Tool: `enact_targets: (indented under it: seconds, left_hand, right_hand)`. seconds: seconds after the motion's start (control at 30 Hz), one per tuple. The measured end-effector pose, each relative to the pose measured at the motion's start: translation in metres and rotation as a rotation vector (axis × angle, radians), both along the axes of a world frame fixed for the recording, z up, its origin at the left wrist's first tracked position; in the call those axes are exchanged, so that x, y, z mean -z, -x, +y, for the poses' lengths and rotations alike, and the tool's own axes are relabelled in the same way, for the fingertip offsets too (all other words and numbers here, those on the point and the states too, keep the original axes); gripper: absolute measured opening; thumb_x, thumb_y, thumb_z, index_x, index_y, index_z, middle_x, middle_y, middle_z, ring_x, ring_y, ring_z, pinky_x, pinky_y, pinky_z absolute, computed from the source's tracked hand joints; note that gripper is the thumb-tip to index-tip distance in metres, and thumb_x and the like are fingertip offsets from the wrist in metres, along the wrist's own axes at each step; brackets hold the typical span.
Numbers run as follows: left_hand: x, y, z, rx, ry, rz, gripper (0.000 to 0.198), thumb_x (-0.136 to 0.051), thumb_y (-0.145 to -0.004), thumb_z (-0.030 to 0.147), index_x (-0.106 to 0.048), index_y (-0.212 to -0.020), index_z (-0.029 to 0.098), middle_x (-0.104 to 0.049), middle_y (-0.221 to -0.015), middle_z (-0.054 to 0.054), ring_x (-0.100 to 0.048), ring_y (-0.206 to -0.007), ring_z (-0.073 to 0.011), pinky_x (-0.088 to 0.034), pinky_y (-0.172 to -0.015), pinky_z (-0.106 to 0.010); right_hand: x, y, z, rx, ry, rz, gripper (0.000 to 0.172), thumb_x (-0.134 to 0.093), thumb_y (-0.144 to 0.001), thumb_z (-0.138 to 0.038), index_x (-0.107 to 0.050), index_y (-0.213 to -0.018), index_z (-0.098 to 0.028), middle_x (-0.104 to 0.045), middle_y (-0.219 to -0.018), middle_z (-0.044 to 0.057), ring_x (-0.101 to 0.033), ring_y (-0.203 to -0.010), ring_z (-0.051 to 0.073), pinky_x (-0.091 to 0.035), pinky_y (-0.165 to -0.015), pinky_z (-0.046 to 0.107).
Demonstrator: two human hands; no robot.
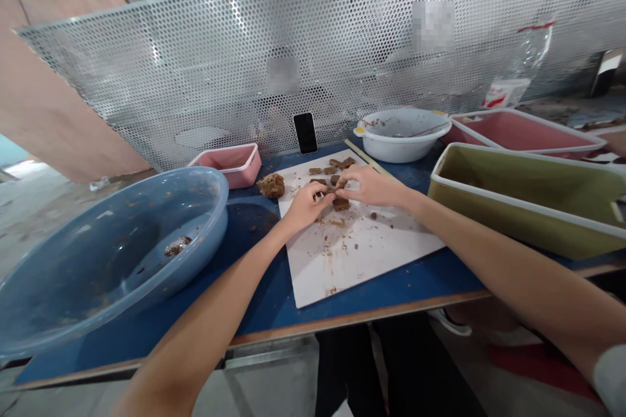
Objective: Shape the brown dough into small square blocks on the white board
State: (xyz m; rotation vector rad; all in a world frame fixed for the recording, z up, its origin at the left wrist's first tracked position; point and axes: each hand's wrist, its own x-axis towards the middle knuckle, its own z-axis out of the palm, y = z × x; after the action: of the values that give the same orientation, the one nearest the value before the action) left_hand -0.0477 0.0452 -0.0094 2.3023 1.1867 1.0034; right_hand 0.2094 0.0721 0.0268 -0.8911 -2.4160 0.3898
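My left hand (309,203) and my right hand (364,186) meet over the far part of a white board (372,254). Their fingertips are closed on a small brown block between them, mostly covered by the fingers. Right below the fingers lies another brown block (341,204). Several more small brown blocks (329,171) sit in loose rows just beyond my hands. A rough brown lump (270,186) rests at the board's left edge. Crumbs and brown smears are scattered over the near part of the board.
A large blue basin (210,221) stands left, a small pink tub (244,172) behind it. A phone (306,133) leans against the perforated metal screen (195,78). To the right are a white basin (403,150), a green tub (513,218), a pink tub (528,130) and a plastic bottle (518,71).
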Motion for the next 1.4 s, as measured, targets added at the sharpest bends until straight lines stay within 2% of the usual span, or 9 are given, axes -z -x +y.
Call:
enact_targets:
  seconds: [0.13,0.33,0.43,0.6,0.77,0.93,1.1,1.27,1.4]
  left_hand:
    - [-0.0023,0.0007,-0.0017,-0.002,0.010,-0.011,0.032,-0.069,-0.109,0.050,-0.079,-0.099,0.021,-0.081,-0.105,-0.009,-0.073,-0.098,-0.0269,-0.056,-0.093,-0.041]
    - [-0.0032,-0.0001,-0.0023,-0.010,-0.001,0.013,0.038,-0.069,-0.108,0.055,-0.078,-0.093,0.021,-0.079,-0.097,-0.008,-0.071,-0.093,-0.0260,-0.057,-0.091,-0.040]
    - [-0.0029,0.0002,-0.0026,-0.021,0.015,-0.015,0.037,-0.070,-0.108,0.054,-0.079,-0.096,0.021,-0.080,-0.101,-0.009,-0.073,-0.095,-0.0262,-0.058,-0.090,-0.040]
    - [-0.0037,0.0002,-0.0039,-0.003,0.017,-0.027,0.032,-0.071,-0.108,0.049,-0.080,-0.097,0.021,-0.082,-0.104,-0.010,-0.075,-0.098,-0.0277,-0.059,-0.094,-0.042]
    - [-0.0042,0.0008,-0.0037,-0.031,0.043,-0.051,0.032,-0.072,-0.108,0.050,-0.082,-0.101,0.021,-0.083,-0.108,-0.010,-0.076,-0.100,-0.0281,-0.060,-0.092,-0.042]
    - [-0.0024,0.0011,-0.0033,-0.021,0.036,-0.043,0.035,-0.071,-0.108,0.053,-0.082,-0.100,0.021,-0.083,-0.105,-0.010,-0.075,-0.099,-0.0277,-0.059,-0.091,-0.041]
    - [0.0000,0.0014,-0.0018,-0.031,0.040,-0.068,0.037,-0.072,-0.108,0.055,-0.082,-0.101,0.020,-0.083,-0.109,-0.011,-0.076,-0.100,-0.0276,-0.059,-0.091,-0.040]
    - [-0.0013,0.0002,-0.0020,-0.025,0.044,-0.055,0.036,-0.072,-0.107,0.054,-0.083,-0.100,0.020,-0.083,-0.107,-0.010,-0.076,-0.099,-0.0273,-0.058,-0.090,-0.039]
    - [-0.0022,-0.0003,-0.0024,-0.034,0.047,-0.078,0.035,-0.075,-0.106,0.054,-0.083,-0.099,0.021,-0.084,-0.107,-0.010,-0.076,-0.099,-0.0277,-0.059,-0.090,-0.039]
  right_hand:
    - [-0.0009,-0.0010,-0.0002,-0.005,-0.017,-0.031,0.022,-0.073,-0.104,-0.041,-0.083,-0.107,-0.021,-0.082,-0.111,0.013,-0.075,-0.106,0.032,-0.053,-0.102,0.048]
    - [0.0032,-0.0015,0.0018,-0.025,-0.026,-0.017,0.027,-0.069,-0.105,-0.046,-0.082,-0.105,-0.023,-0.083,-0.111,0.010,-0.074,-0.108,0.032,-0.051,-0.108,0.053]
    - [0.0042,-0.0028,0.0037,-0.035,-0.035,-0.010,0.026,-0.069,-0.105,-0.044,-0.083,-0.107,-0.022,-0.083,-0.112,0.012,-0.074,-0.107,0.031,-0.052,-0.105,0.051]
    - [0.0043,-0.0009,0.0035,-0.031,-0.017,0.003,0.031,-0.069,-0.106,-0.051,-0.082,-0.108,-0.023,-0.082,-0.115,0.012,-0.074,-0.110,0.032,-0.053,-0.105,0.050]
    - [0.0013,-0.0010,0.0014,-0.016,-0.016,-0.002,0.023,-0.070,-0.105,-0.042,-0.082,-0.107,-0.023,-0.084,-0.114,0.011,-0.075,-0.109,0.031,-0.055,-0.104,0.048]
    - [0.0021,0.0004,0.0008,-0.031,-0.020,0.019,0.026,-0.069,-0.106,-0.046,-0.082,-0.107,-0.024,-0.083,-0.115,0.011,-0.074,-0.113,0.032,-0.054,-0.105,0.049]
    - [0.0033,-0.0012,0.0027,-0.007,-0.019,0.000,0.024,-0.071,-0.104,-0.042,-0.084,-0.108,-0.021,-0.083,-0.115,0.012,-0.075,-0.109,0.031,-0.054,-0.105,0.048]
    - [0.0048,-0.0012,0.0047,-0.024,0.015,0.020,0.031,-0.071,-0.105,-0.050,-0.085,-0.108,-0.023,-0.083,-0.113,0.011,-0.075,-0.109,0.033,-0.055,-0.102,0.050]
    - [0.0075,0.0005,0.0052,-0.033,0.013,0.034,0.025,-0.072,-0.104,-0.046,-0.084,-0.106,-0.024,-0.083,-0.113,0.011,-0.074,-0.111,0.034,-0.055,-0.103,0.052]
